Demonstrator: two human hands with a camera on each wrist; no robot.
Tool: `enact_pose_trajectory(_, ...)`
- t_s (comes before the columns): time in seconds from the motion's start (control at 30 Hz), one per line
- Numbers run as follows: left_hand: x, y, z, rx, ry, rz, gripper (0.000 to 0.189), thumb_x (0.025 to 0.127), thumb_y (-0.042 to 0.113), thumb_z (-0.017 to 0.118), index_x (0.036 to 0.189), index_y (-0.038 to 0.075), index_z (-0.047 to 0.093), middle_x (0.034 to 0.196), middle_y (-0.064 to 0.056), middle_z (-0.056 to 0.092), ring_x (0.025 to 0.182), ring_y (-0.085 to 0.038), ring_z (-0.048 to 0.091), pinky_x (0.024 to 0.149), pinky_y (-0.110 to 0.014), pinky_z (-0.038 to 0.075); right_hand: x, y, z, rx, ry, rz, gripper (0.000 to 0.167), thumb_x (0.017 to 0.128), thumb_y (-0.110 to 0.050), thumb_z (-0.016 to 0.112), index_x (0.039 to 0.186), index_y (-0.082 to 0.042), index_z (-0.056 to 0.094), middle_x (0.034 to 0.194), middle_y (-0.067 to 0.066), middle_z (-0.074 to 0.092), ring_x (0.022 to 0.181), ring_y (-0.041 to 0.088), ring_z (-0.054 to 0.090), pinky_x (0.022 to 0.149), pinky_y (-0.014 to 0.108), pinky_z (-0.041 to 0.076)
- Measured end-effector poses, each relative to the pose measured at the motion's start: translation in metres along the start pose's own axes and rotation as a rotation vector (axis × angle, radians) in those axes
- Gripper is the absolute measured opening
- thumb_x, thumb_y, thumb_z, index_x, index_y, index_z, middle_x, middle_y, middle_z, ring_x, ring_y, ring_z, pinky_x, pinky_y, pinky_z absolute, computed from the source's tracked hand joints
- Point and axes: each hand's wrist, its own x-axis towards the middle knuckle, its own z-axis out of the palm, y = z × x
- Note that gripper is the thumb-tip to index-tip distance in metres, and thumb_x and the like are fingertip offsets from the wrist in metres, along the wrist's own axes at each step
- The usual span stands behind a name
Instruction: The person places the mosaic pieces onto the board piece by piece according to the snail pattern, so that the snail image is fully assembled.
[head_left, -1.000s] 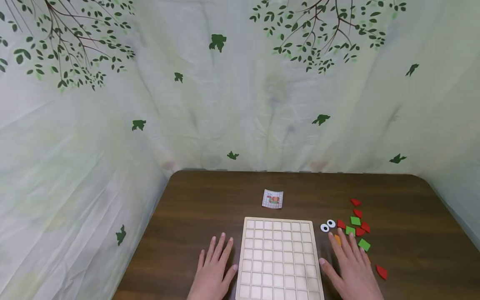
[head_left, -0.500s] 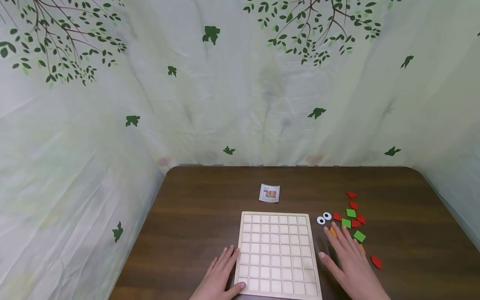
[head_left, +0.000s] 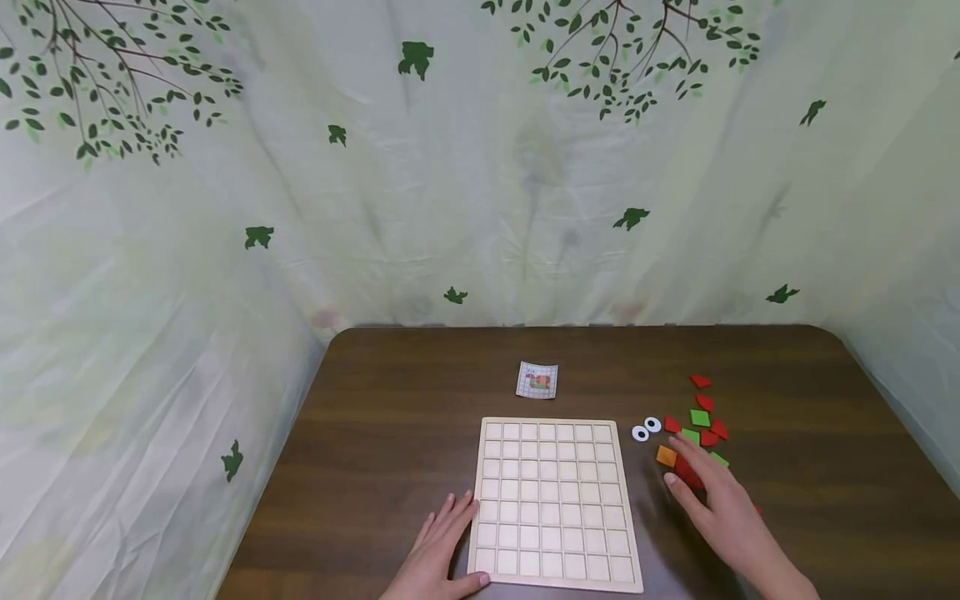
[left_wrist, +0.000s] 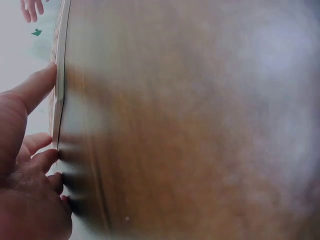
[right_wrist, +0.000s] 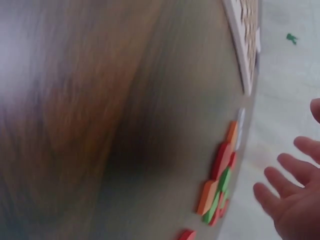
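Note:
A pale wooden grid board (head_left: pixel 553 501) lies flat on the table. My left hand (head_left: pixel 435 552) rests at its front left corner, thumb along the front edge and fingers on the left side; the left wrist view shows this hand (left_wrist: pixel 30 185) against the board's rim (left_wrist: pixel 61 75). My right hand (head_left: pixel 716 504) hovers over loose pieces right of the board, fingers loosely bent and holding nothing. Below it lie a large red piece (head_left: pixel 686 472) and an orange square (head_left: pixel 666 456). In the right wrist view the right hand (right_wrist: pixel 295 195) is clear of the coloured pieces (right_wrist: pixel 221 161).
Two white eye discs (head_left: pixel 640 433) lie by the board's right edge. Green squares (head_left: pixel 700 417) and several small red pieces (head_left: pixel 701 382) are scattered farther right. Behind the board is a small picture card (head_left: pixel 537 381). A leaf-printed curtain (head_left: pixel 480 167) hangs beyond the brown table (head_left: pixel 420 392).
My left hand has come in to touch the board's front left corner. The right hand has lifted and shifted slightly right, uncovering the large red piece. The view has tilted a little.

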Motion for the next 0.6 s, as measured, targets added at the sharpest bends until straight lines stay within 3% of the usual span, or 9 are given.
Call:
enact_pose_trajectory(0.13,-0.001,-0.002,0.0,-0.027,0.017,0.017,0.088,0.081,0.052,0.073,0.149,0.007,0.041,0.156,-0.011,0.036,0.142,-0.042,0.026,0.103,-0.068,0.023,0.007,0.009,-0.005,-0.025,0.01,0.001,0.055,0.094,-0.021,0.069,0.142,-0.006,0.049,0.143,0.021,0.048,0.128,0.045,0.043,0.095,0.068,0.037)
enact_pose_trajectory(0.33,0.0,0.001,-0.004,-0.084,-0.034,-0.01,0.088,0.081,0.047,0.076,0.15,0.007,0.039,0.155,-0.012,0.036,0.143,-0.043,0.023,0.104,-0.071,0.018,0.018,0.021,-0.011,-0.035,0.04,-0.033,0.051,0.092,-0.013,0.071,0.139,-0.008,0.052,0.133,0.019,0.056,0.114,0.042,0.056,0.085,0.062,0.048)
enact_pose_trajectory(0.47,0.002,0.001,-0.006,-0.104,-0.064,-0.03,0.088,0.082,0.044,0.076,0.152,0.009,0.036,0.157,-0.011,0.033,0.145,-0.041,0.02,0.106,-0.07,0.015,0.027,0.025,-0.014,-0.055,0.039,-0.051,0.049,0.091,-0.011,0.071,0.137,-0.007,0.055,0.117,0.014,0.063,0.092,0.029,0.058,0.073,0.047,0.052)
enact_pose_trajectory(0.6,0.003,0.001,-0.008,-0.128,-0.088,-0.047,0.088,0.083,0.042,0.077,0.153,0.01,0.035,0.158,-0.01,0.03,0.146,-0.04,0.017,0.107,-0.07,0.012,0.037,0.03,-0.018,-0.066,0.027,-0.096,0.048,0.088,-0.006,0.073,0.134,-0.009,0.058,0.114,0.009,0.064,0.086,0.023,0.057,0.068,0.041,0.053)
